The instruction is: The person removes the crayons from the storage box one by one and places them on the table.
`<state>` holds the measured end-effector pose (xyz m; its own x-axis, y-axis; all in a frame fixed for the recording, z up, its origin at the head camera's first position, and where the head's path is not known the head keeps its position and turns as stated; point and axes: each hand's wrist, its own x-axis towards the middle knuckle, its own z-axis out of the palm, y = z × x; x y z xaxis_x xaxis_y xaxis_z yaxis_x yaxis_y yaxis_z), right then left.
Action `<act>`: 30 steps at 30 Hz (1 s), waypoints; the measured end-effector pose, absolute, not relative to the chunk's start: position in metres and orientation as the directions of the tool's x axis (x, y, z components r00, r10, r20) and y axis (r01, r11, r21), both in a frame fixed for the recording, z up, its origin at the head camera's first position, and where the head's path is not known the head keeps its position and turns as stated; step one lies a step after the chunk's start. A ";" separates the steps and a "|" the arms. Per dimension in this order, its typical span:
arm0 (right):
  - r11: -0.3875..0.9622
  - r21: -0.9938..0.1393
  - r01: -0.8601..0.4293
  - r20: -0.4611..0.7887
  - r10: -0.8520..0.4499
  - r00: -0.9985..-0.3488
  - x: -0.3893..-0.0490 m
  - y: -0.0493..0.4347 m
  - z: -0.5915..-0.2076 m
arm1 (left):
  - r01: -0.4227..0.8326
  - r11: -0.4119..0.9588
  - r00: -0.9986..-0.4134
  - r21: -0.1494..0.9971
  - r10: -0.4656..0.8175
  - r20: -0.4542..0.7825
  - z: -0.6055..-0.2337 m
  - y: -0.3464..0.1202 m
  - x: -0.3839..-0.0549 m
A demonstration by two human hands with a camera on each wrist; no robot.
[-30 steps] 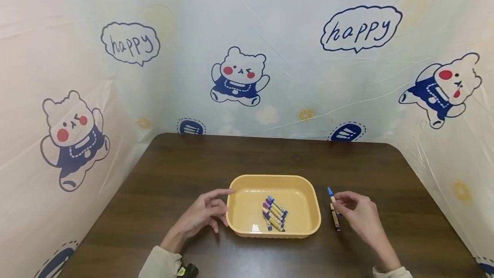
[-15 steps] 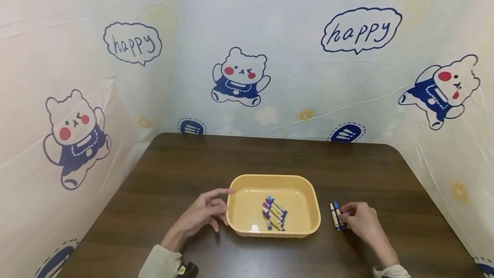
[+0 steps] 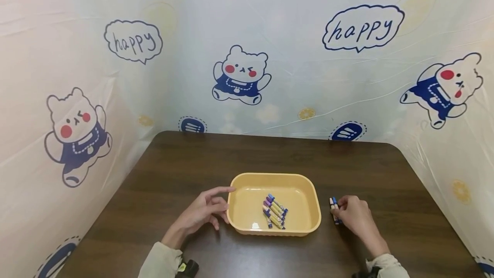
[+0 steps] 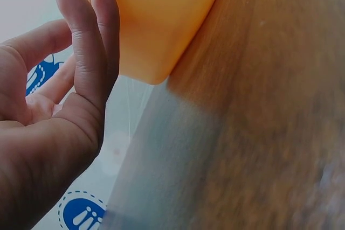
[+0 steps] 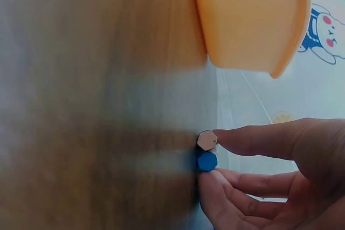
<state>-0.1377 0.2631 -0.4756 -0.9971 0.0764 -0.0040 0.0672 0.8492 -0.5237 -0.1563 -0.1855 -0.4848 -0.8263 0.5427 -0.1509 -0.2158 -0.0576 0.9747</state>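
Note:
My right hand (image 3: 358, 216) is at the table right of the yellow tray (image 3: 313, 228). Its thumb and fingers pinch two crayons lying side by side, a pale pink crayon (image 5: 207, 140) and a blue crayon (image 5: 207, 161), as the right wrist view shows end-on. Inside the tray lies a small pile of crayons (image 3: 275, 213), with blue, purple and pink tips. My left hand (image 3: 202, 211) is against the tray's left side, index fingertip on the rim, its fingers loosely extended. In the left wrist view, fingers (image 4: 89, 52) stand in front of the orange-looking tray wall (image 4: 156, 25).
Beneath everything is a dark brown wooden table (image 3: 193, 158) with rounded back corners. A pale curtain (image 3: 293, 76) printed with bears and "happy" bubbles surrounds its back and sides. The crayons in my right hand are a short gap away from the tray's right wall.
My right hand lowered the blue crayon beside the pale pink one on the table, and its fingers now pinch both together. The left hand and tray stay put.

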 end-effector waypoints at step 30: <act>0.780 -0.608 -0.148 0.193 -0.036 -0.981 -0.132 0.192 -0.410 | -0.205 -0.045 -0.833 0.978 0.533 -0.150 -0.487 -0.186 -0.156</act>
